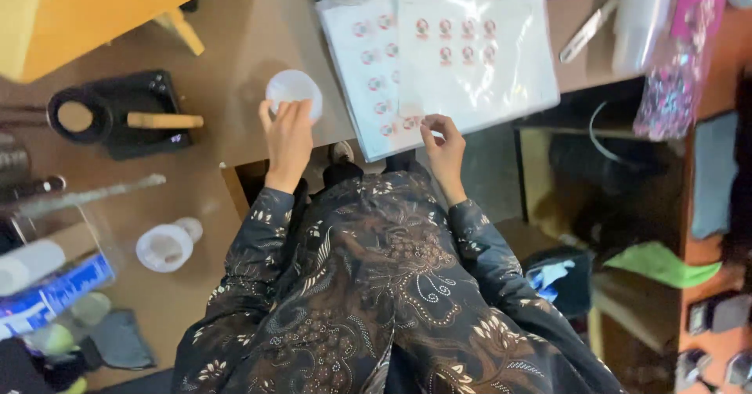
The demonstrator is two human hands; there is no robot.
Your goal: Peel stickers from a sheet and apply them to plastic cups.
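My left hand [287, 138] rests on a small round white container [292, 90] on the brown table [235, 41], fingers wrapped over its near edge. My right hand [443, 145] pinches a round red sticker at the near edge of a clear sheet of stickers [439, 57]. The sheet carries several rows of round red-and-white stickers and lies over a second, similar sheet. Both arms are in dark patterned sleeves.
A black tray [145, 112] with a round dish and a wooden-handled tool sits at the left. A white cup [164, 247] stands nearer me on the left. A yellow wooden piece [86, 10] is far left. A pink patterned packet [681, 57] and shelves are at the right.
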